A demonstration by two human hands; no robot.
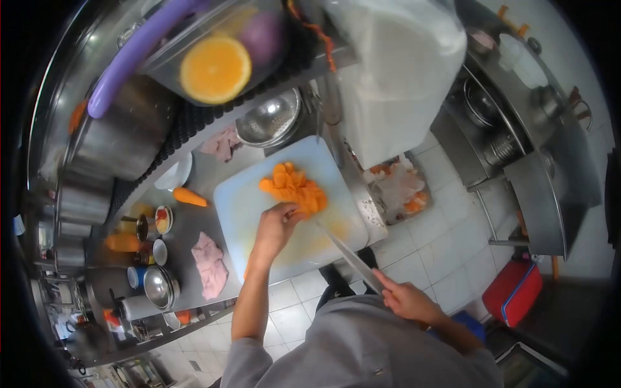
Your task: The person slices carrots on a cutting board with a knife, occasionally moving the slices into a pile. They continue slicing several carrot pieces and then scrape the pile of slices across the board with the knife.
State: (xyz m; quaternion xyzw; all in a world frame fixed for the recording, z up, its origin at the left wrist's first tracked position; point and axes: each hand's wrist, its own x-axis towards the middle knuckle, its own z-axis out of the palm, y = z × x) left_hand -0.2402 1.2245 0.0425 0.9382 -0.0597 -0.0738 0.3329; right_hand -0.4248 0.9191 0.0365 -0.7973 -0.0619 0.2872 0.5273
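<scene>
The fingers of my left hand [275, 229] are bent close together at the near edge of a loose heap of thin, round orange slices [288, 183]; whether they pinch one, I cannot tell. My right hand [406, 301] is closed round the handle of a long, straight steel knife [352, 259], its blade slanting over the near edge of the pale plastic cutting board [240, 187], tip just beside the slices. I'd want my left fingertips tucked back, the blade steady and flat-sided against my knuckles, and even pressure, since wet rounds could slide. The heap lies on the middle and far part of the board, where it could crowd the blade. Leftward on the steel surface [179, 234] are a whole, tapered orange carrot [191, 197] and a crumpled pink cloth [211, 266]. Beyond the board sits a perforated metal bowl [268, 121]; past its right side, a tub of scraps [396, 187].
</scene>
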